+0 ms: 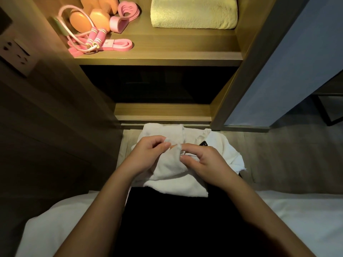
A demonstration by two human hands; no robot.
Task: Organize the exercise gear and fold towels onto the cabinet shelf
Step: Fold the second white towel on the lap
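Observation:
A white towel lies bunched on my lap in front of the cabinet. My left hand pinches an edge of it near the middle. My right hand pinches the neighbouring edge, close beside the left. On the lit cabinet shelf a folded cream towel lies at the right. At the shelf's left sit orange dumbbells, a pink skipping rope and pink resistance bands.
A dark lower compartment opens under the shelf. A wall socket is on the left panel. A blue-grey door stands at the right. White bedding spreads beside my legs.

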